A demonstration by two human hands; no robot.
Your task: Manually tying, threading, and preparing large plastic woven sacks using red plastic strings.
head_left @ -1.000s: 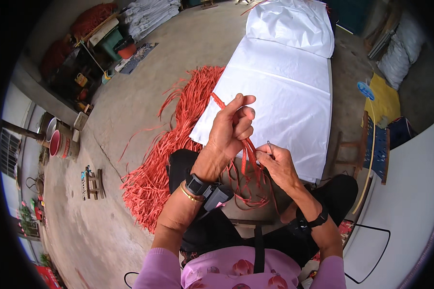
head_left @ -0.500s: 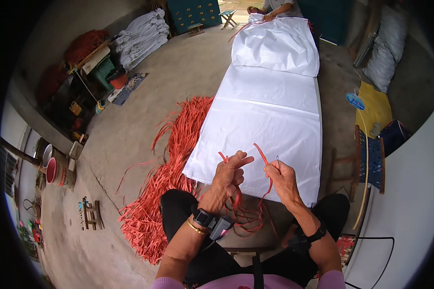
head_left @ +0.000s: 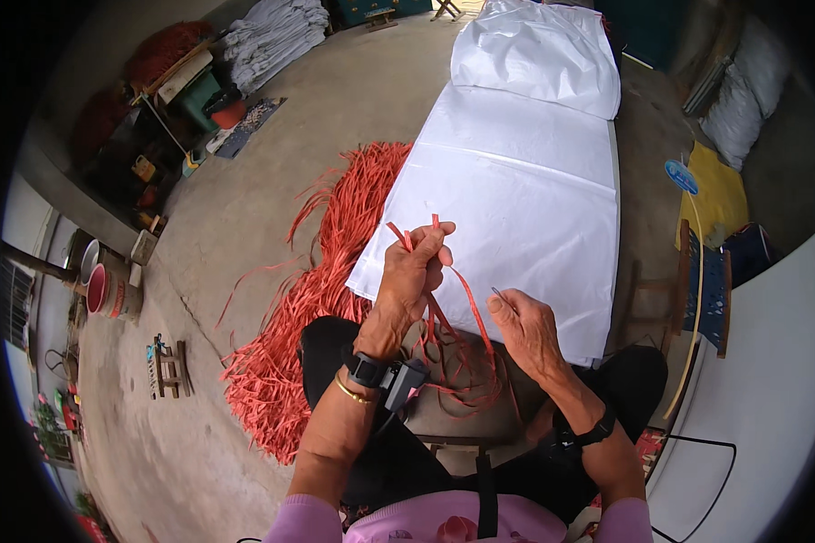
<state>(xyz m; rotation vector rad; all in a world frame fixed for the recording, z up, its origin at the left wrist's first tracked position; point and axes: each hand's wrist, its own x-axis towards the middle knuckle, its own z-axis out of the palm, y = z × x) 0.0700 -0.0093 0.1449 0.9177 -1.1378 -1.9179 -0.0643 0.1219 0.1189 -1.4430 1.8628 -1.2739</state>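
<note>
The left hand (head_left: 409,271) grips red strips (head_left: 436,313); the right hand (head_left: 527,330) pinches a thin tool (head_left: 497,293).

A head-worn fisheye looks down and forward over the wearer's lap (head_left: 403,472).

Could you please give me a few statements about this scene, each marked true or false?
1. The left hand holds red strips. True.
2. The right hand holds a pair of scissors. False: it holds a thin metal tool.
3. A heap of red strips lies on the floor, left of the white sheet. True.
4. The gold-coloured bracelet is on the right wrist. False: it is on the left wrist.
5. The yellow sheet lies right of the white sheet. True.
</note>
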